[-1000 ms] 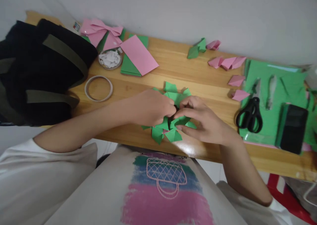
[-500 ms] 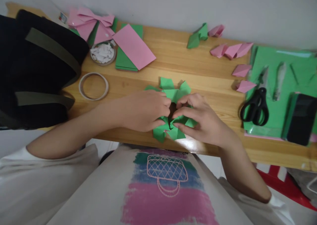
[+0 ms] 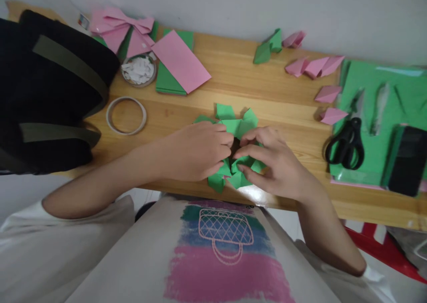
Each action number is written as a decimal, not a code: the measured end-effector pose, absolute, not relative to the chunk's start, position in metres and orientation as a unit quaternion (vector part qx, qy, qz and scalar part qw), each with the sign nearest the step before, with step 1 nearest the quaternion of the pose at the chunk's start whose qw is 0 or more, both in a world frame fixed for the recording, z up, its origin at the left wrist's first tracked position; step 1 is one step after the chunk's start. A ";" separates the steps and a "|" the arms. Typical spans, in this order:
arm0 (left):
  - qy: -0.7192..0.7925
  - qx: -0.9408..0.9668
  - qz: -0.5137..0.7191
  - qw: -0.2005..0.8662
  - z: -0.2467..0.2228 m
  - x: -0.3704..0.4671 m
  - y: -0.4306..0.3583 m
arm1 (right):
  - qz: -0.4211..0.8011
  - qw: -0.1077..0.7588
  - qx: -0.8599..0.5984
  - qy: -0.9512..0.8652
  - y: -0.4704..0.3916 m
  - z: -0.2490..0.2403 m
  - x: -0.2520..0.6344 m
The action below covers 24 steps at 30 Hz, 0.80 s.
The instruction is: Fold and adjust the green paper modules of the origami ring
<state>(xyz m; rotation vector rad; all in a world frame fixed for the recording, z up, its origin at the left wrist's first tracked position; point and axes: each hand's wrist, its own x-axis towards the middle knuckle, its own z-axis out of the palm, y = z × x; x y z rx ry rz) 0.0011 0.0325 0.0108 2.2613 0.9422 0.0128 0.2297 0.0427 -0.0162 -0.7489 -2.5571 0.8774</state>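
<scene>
A green folded-paper ring with several pointed flaps lies on the wooden table close to my body. My left hand covers its left side, the fingers curled and closed on the paper. On the opposite side, my right hand pinches the ring's edge, thumb and fingers bent around a green flap. Between the two hands the ring's dark middle shows. A speck of pink is visible at its lower edge. My hands hide much of the paper, so the exact grip points cannot be seen.
Pink folded pieces and a green folded piece lie toward the wall. Scissors and a phone rest on green sheets at right. Left are a tape roll, a bowl of white scraps and a black bag.
My left hand has shifted slightly to the right over the green paper ring. The right hand keeps its pinch almost unmoved, and the view has shifted a little.
</scene>
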 end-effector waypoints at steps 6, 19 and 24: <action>0.484 0.831 0.140 0.234 0.012 -0.042 0.009 | 0.279 0.183 -0.272 -0.903 0.038 -0.017 0.231; 0.770 0.633 0.046 0.063 -0.031 -0.131 -0.054 | 0.150 0.234 -0.276 -0.920 0.017 -0.007 0.215; 0.732 0.660 0.128 0.108 -0.026 -0.117 -0.059 | 0.156 0.258 -0.270 -0.915 0.001 0.008 0.200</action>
